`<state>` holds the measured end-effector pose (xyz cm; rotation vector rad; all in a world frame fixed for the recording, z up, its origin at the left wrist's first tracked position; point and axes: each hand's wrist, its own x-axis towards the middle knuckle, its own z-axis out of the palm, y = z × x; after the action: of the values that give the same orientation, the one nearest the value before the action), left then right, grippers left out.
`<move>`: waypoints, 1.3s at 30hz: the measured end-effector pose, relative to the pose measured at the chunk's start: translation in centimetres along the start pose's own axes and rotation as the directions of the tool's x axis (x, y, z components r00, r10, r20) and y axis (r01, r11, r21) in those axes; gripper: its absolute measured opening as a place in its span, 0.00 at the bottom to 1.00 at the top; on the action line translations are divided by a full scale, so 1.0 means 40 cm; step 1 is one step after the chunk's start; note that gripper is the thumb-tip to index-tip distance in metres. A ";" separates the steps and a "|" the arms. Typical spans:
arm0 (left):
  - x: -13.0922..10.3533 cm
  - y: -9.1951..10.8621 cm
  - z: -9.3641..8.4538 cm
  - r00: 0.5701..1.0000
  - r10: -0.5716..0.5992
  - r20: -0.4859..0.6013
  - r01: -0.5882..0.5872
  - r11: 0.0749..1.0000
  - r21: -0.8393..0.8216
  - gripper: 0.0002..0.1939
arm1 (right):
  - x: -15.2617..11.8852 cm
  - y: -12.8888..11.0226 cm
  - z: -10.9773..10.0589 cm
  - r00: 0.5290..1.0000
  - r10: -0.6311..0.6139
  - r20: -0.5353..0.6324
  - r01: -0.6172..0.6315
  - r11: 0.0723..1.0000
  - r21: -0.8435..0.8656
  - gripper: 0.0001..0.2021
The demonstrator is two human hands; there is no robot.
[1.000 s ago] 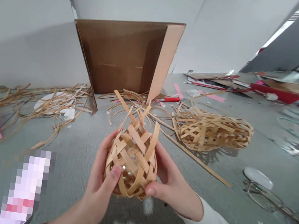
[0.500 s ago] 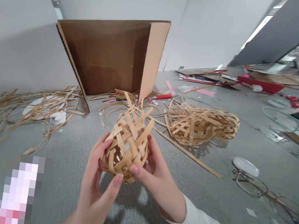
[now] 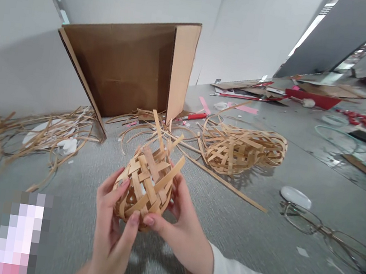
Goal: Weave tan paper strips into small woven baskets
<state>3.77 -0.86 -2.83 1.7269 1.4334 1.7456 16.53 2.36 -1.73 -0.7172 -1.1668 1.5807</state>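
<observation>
Between my two hands is a small woven basket (image 3: 147,182) of pale flat strips, with loose strip ends sticking up from its far side. My left hand (image 3: 113,222) wraps its left side, the thumb pressing the near lower edge. On the right, my right hand (image 3: 183,232) grips it, thumb on the front weave and fingers partly hidden behind. A larger woven piece (image 3: 242,152), gourd-like in shape, lies on the table beyond my right hand. One long flat strip (image 3: 227,186) lies in front of it.
An open cardboard box (image 3: 131,70) stands against the white wall. Loose strips (image 3: 50,136) are heaped at the left. A red-handled cutter (image 3: 196,116), eyeglasses (image 3: 326,232) and a white oval object (image 3: 296,197) lie on the grey table. Red and cardboard scraps (image 3: 311,99) sit farther back.
Both hands and the basket have shifted slightly left and down in view. The basket is turned a little, showing more of its weave, and the thumbs are closer together.
</observation>
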 end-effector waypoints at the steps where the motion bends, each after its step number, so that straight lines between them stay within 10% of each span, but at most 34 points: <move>1: -0.001 0.001 0.000 1.000 0.004 -0.008 -0.004 1.000 0.008 0.22 | -0.001 -0.001 0.002 1.000 -0.004 -0.002 0.004 1.000 0.000 0.40; 20: 0.000 -0.008 -0.001 0.993 0.105 -0.052 -0.111 0.986 -0.126 0.34 | 0.032 0.054 -0.012 0.976 -0.174 0.131 0.117 0.926 0.360 0.38; 34: 0.034 -0.006 -0.028 0.902 0.420 0.099 -0.431 0.872 0.233 0.27 | 0.043 0.082 -0.034 0.944 -0.221 0.243 0.122 0.923 0.365 0.48; 39: 0.029 -0.011 -0.022 0.932 0.361 0.044 -0.363 0.921 0.141 0.26 | 0.040 0.088 -0.036 0.943 -0.254 0.215 0.168 0.921 0.352 0.46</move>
<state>2.55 -0.12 -2.29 2.1981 1.3274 1.8314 15.96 4.24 -5.36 -0.1608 -1.0842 1.6596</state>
